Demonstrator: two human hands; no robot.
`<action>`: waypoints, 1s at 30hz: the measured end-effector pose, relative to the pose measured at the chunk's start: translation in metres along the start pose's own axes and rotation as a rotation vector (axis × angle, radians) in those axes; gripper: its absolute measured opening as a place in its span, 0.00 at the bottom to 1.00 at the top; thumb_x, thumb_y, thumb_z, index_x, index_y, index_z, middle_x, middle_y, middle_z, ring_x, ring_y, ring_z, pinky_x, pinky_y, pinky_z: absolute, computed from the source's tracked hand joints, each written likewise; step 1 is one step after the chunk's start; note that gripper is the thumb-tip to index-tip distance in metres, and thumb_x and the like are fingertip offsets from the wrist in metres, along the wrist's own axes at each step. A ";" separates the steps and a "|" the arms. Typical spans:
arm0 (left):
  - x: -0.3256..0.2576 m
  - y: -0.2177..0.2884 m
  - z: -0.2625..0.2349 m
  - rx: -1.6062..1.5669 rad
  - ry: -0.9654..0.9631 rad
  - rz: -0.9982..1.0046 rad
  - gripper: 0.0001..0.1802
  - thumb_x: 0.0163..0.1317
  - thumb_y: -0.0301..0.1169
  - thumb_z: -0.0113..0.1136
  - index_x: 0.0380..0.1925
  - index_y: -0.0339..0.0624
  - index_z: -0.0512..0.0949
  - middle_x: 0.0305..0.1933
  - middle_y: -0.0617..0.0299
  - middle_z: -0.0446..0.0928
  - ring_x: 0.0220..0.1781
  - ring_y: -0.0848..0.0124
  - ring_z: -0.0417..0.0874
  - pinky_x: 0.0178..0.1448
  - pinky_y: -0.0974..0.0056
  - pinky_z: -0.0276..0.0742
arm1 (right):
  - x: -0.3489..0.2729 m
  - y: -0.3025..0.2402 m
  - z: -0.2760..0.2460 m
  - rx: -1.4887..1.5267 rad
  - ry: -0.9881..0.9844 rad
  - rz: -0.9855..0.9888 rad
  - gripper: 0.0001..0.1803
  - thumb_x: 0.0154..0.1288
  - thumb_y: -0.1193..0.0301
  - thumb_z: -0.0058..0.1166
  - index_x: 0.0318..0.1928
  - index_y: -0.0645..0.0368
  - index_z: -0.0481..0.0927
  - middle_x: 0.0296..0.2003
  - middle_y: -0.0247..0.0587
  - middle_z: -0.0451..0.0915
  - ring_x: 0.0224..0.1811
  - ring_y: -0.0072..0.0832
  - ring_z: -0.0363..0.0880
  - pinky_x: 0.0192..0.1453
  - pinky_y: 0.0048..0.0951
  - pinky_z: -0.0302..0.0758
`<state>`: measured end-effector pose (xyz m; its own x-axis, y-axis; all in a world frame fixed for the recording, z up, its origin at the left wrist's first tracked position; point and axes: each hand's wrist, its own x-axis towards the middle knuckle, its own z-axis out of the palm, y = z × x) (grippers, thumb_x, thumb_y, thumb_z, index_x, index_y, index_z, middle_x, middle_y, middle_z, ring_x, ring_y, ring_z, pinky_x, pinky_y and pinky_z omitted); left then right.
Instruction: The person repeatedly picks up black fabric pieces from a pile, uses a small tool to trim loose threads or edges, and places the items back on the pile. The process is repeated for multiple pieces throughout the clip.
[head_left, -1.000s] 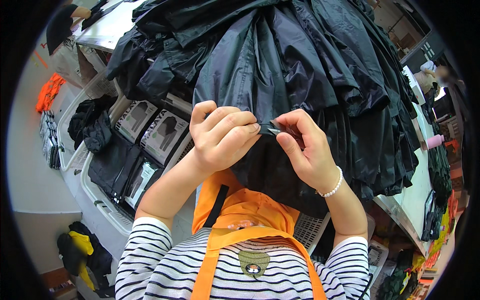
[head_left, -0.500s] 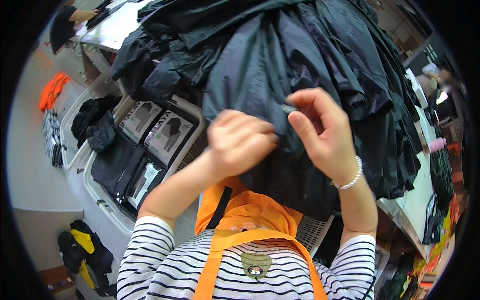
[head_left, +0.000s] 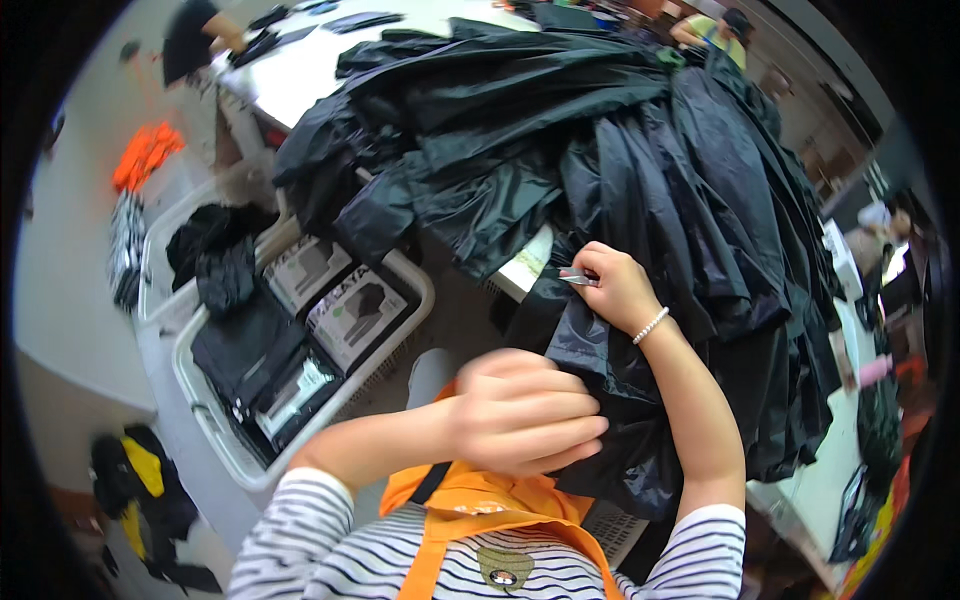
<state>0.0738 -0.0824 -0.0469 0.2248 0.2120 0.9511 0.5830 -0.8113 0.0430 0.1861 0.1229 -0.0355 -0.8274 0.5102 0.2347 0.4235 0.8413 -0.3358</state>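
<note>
A large heap of black shiny garments [head_left: 640, 150] covers the white table [head_left: 300, 80] in front of me. One black garment [head_left: 610, 370] hangs from the heap down to my orange apron [head_left: 480, 510]. My right hand [head_left: 615, 290], with a bead bracelet at the wrist, is raised against this garment and pinches a small metal tool [head_left: 575, 278] between its fingertips. My left hand [head_left: 530, 410] is blurred, low near my chest, its fingers curled on the garment's lower edge.
White plastic baskets [head_left: 215, 430] at my left hold folded black clothes and flat printed packs [head_left: 355, 315]. Orange cloth [head_left: 145, 155] lies on the floor further left. A yellow and black bundle [head_left: 140, 480] sits at lower left. Other people work at the far table end [head_left: 205, 35].
Both hands were pinching one spot on the garment together. My left hand has dropped toward my chest along the fabric, and my right hand has gone up and right with the metal tool.
</note>
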 end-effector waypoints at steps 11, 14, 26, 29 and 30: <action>0.091 0.036 -0.120 -0.853 -0.596 0.364 0.07 0.56 0.30 0.63 0.31 0.38 0.79 0.34 0.60 0.80 0.35 0.65 0.82 0.37 0.62 0.77 | 0.008 0.000 0.015 -0.051 0.066 -0.127 0.07 0.55 0.67 0.53 0.32 0.54 0.81 0.37 0.37 0.80 0.41 0.39 0.81 0.44 0.38 0.78; 0.092 0.046 -0.116 -1.016 -0.647 0.412 0.07 0.57 0.30 0.62 0.31 0.38 0.79 0.33 0.60 0.79 0.34 0.65 0.81 0.36 0.61 0.77 | 0.002 0.006 0.017 -0.084 0.091 -0.117 0.05 0.55 0.69 0.56 0.32 0.56 0.80 0.36 0.34 0.79 0.39 0.38 0.80 0.42 0.37 0.77; 0.087 0.082 -0.129 -1.195 -0.599 0.402 0.06 0.57 0.31 0.59 0.29 0.39 0.78 0.29 0.60 0.78 0.31 0.66 0.80 0.33 0.60 0.75 | 0.001 0.000 0.017 -0.070 0.086 -0.135 0.05 0.54 0.70 0.55 0.32 0.54 0.80 0.37 0.34 0.79 0.40 0.37 0.80 0.43 0.37 0.77; 0.089 0.087 -0.130 -1.203 -0.579 0.387 0.06 0.57 0.31 0.58 0.28 0.40 0.78 0.29 0.60 0.77 0.30 0.66 0.79 0.32 0.60 0.74 | 0.003 -0.001 0.017 -0.062 0.085 -0.142 0.05 0.53 0.71 0.55 0.31 0.54 0.80 0.36 0.34 0.79 0.39 0.37 0.80 0.43 0.36 0.77; 0.088 0.087 -0.131 -1.219 -0.575 0.389 0.06 0.57 0.31 0.58 0.28 0.40 0.78 0.28 0.60 0.77 0.29 0.66 0.79 0.31 0.60 0.74 | 0.003 -0.001 0.017 -0.061 0.086 -0.138 0.05 0.53 0.71 0.55 0.31 0.54 0.80 0.36 0.34 0.79 0.39 0.37 0.80 0.43 0.36 0.77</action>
<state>0.0417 -0.2058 0.0806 0.6703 -0.1826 0.7193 -0.5581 -0.7628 0.3265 0.1767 0.1206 -0.0501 -0.8458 0.3999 0.3530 0.3317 0.9126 -0.2392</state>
